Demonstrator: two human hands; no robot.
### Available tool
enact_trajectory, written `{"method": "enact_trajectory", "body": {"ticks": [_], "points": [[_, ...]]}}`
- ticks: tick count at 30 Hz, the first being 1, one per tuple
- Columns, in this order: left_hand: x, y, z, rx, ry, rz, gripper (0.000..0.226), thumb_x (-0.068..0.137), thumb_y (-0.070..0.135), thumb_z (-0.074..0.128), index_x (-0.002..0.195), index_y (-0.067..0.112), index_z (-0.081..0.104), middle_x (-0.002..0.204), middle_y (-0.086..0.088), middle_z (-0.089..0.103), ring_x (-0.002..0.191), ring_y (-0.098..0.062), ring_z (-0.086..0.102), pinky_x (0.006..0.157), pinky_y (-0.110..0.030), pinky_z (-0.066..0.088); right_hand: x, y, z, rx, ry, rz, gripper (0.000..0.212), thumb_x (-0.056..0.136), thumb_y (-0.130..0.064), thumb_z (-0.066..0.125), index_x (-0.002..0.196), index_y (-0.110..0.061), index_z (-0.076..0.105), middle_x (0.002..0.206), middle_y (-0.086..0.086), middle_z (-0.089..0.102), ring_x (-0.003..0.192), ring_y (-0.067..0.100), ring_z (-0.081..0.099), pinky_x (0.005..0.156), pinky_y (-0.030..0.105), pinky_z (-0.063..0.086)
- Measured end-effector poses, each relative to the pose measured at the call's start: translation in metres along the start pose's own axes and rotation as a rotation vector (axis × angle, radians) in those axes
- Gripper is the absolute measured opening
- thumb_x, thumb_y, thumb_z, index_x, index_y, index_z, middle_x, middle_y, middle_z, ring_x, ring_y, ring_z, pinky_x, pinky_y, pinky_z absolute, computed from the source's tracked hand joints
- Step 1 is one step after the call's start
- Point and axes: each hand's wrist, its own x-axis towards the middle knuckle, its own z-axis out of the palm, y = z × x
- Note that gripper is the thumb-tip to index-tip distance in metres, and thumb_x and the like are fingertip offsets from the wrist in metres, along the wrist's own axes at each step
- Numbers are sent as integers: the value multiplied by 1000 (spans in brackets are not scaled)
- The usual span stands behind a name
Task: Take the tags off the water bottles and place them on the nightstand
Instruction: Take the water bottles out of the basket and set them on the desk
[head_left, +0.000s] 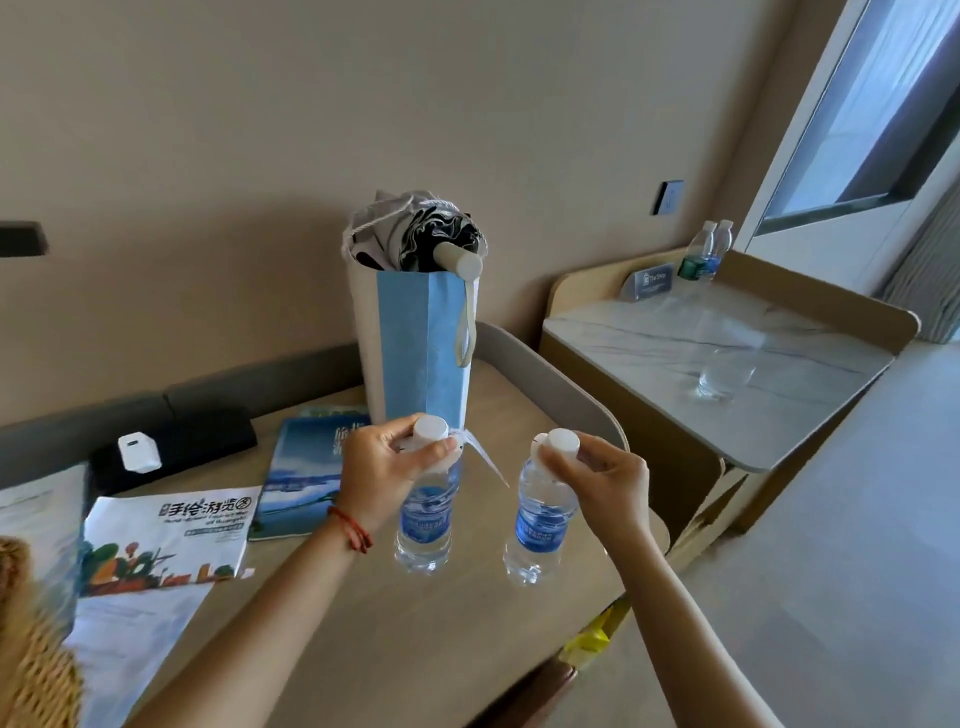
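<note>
Left hand (387, 470) grips the left water bottle (423, 519) at its neck, tag (480, 454) attached. Right hand (605, 480) grips the right water bottle (537, 525), at 3 o'clock from the first. Both stand on the table (415, 639).

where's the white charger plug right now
In the head view the white charger plug is at far left, lying on the black case at the table's back edge, above the illustrated map leaflet.

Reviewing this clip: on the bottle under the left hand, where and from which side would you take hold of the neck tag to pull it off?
Probably pinch the tag by its free white tail, coming from the bottle's right side. That strip sticks out to the right and downward from the neck of the left bottle, clear of the left hand gripping the cap end, so it is the exposed part. The right hand currently holds the right bottle.
</note>
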Motion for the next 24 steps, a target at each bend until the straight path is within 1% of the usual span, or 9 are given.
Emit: {"method": "enact_trajectory", "body": {"ticks": [2, 4, 7, 10, 11, 14, 17, 20, 24], "points": [[8, -11, 11, 5, 9, -23, 29, 66, 39, 70, 90, 23, 69, 84, 14, 70, 80, 5, 64, 58, -8, 48, 17, 13, 1, 9, -32, -21, 16, 70, -28, 78, 73, -41, 68, 70, -21, 69, 71, -2, 66, 57, 10, 52], [15, -21, 22, 10, 51, -43, 27, 66, 35, 73, 89, 23, 70, 81, 14, 70, 75, 6, 64, 59, -7, 47, 36, 29, 0, 16, -55, -32, 19, 69, -29, 78, 67, -44, 66, 70, -16, 71, 70, 4, 67, 57, 13, 53], [24, -38, 38, 17, 97, -103, 22, 67, 26, 76, 88, 23, 71, 81, 11, 71, 73, 7, 63, 61, -6, 46, 61, 48, 0, 25, -93, -39, 10, 68, -32, 78, 68, -38, 69, 74, 0, 72, 69, 13, 65, 59, 24, 53], [30, -53, 52, 45, 125, -170, 25, 68, 21, 77, 92, 17, 72, 85, 4, 72, 74, 6, 63, 64, -7, 47, 81, 65, 1, 25, -130, -44, 8, 67, -33, 77, 71, -30, 70, 73, 6, 70, 70, 19, 64, 59, 30, 52], [31, -57, 56, 54, 141, -187, 27, 67, 22, 78, 93, 17, 72, 86, 3, 72, 75, 5, 63, 65, -7, 48, 87, 69, 2, 22, -145, -46, 9, 68, -32, 77, 72, -27, 70, 73, 7, 70, 71, 20, 63, 59, 30, 52], [34, -66, 64, 77, 170, -211, 29, 66, 26, 77, 93, 19, 72, 88, 2, 72, 77, 2, 64, 69, -10, 50, 98, 80, 3, 40, -178, -68, 16, 70, -28, 77, 71, -40, 67, 74, -6, 70, 74, 14, 63, 62, 24, 52], [40, -69, 67, 109, 186, -229, 27, 69, 19, 78, 95, 19, 71, 91, 1, 72, 81, -5, 64, 73, -17, 52, 105, 91, 4, 52, -181, -47, 19, 70, -25, 77, 72, -41, 67, 76, -4, 71, 75, 14, 64, 63, 25, 53], [42, -71, 69, 128, 212, -225, 27, 69, 14, 78, 94, 23, 69, 89, 2, 72, 79, 1, 62, 73, -15, 52, 110, 98, 3, 50, -196, -52, 28, 70, -22, 77, 78, -46, 64, 80, -17, 70, 76, 3, 65, 64, 15, 53], [39, -72, 70, 146, 215, -214, 27, 70, 15, 77, 96, 21, 69, 90, 7, 70, 81, 10, 60, 69, -8, 49, 112, 103, 0, 44, -224, -66, 29, 72, -24, 76, 79, -50, 64, 78, -24, 69, 80, 0, 64, 65, 11, 51]]}}
